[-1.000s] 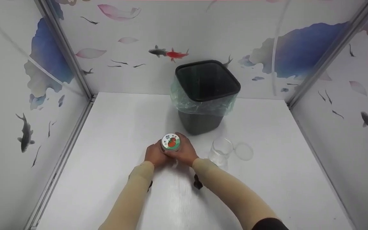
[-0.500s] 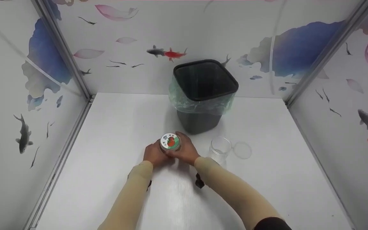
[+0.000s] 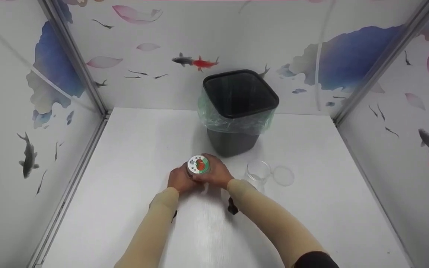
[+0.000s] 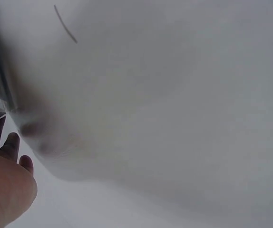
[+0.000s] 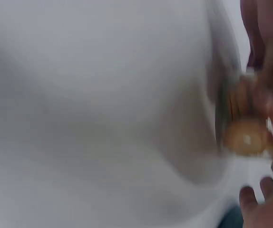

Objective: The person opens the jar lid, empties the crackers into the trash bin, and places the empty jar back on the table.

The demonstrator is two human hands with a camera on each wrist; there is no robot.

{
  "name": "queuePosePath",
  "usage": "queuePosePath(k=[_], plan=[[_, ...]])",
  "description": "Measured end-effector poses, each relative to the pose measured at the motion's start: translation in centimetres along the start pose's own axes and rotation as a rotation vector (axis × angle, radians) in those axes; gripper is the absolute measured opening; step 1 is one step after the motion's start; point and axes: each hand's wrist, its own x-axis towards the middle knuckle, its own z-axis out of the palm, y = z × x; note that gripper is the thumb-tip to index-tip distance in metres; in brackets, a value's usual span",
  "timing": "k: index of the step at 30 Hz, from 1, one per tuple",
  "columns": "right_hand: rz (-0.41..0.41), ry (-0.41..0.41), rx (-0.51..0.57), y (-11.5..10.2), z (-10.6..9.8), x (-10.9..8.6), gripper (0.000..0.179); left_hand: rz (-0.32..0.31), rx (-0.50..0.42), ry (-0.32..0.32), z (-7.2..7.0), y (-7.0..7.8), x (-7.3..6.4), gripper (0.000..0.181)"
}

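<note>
Both hands meet around a small jar in the middle of the table in the head view. Its round lid point(image 3: 198, 164) faces up, white and green with a red tomato picture. My left hand point(image 3: 181, 179) grips the jar from the left. From the right, my right hand point(image 3: 216, 172) curls its fingers and thumb around the top. In the right wrist view the jar point(image 5: 246, 135) is blurred, with orange showing on its side. The left wrist view catches only a sliver of the jar and part of the left hand point(image 4: 8, 185) at its left edge.
A clear open jar point(image 3: 258, 173) stands right of the hands, with a clear round disc point(image 3: 283, 175) beside it. Behind them is a dark grey bin point(image 3: 233, 141) lined with a green bag point(image 3: 214, 121). Printed walls enclose the white table point(image 3: 140, 141) at the back and sides.
The tomato picture on the lid has turned slightly counterclockwise, and the right hand and forearm have shifted a little. The left hand stays in place; the open jar and bin have not moved.
</note>
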Motion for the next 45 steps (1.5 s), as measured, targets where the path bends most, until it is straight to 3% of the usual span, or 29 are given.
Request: queuePosePath(k=[4,7,16,21,25,32,36,39,45], plan=[[-0.015,-0.079,0.042,0.6,-0.8,0.5,0.101,0.013,0.001,-0.005,0.3,0.0,-0.1,0.085],[-0.004,-0.088,0.036,0.8,-0.7,0.3,0.103,0.017,0.002,-0.010,0.5,-0.1,-0.1,0.086],[-0.017,0.111,-0.034,-0.3,1.6,-1.9,0.099,-0.018,0.049,0.005,0.3,-0.2,0.3,0.074],[0.023,0.166,-0.009,-0.5,2.6,-2.0,0.103,-0.005,0.072,0.000,0.1,0.0,0.3,0.064],[0.031,0.126,-0.008,-0.1,2.1,-1.3,0.108,-0.004,0.066,0.000,0.2,0.1,0.0,0.068],[-0.019,-0.053,0.039,0.7,-0.3,0.1,0.100,-0.003,-0.007,0.004,0.2,0.1,-0.1,0.082],[-0.018,-0.080,0.008,0.7,-0.7,-0.1,0.102,-0.006,-0.001,-0.021,0.4,0.0,-0.2,0.086],[-0.004,-0.035,-0.003,0.6,-0.1,-0.6,0.105,-0.014,0.028,-0.015,0.4,-0.1,-0.2,0.085],[0.023,0.114,-0.006,0.0,1.9,-1.7,0.110,-0.005,0.075,0.008,0.3,-0.1,0.1,0.063]])
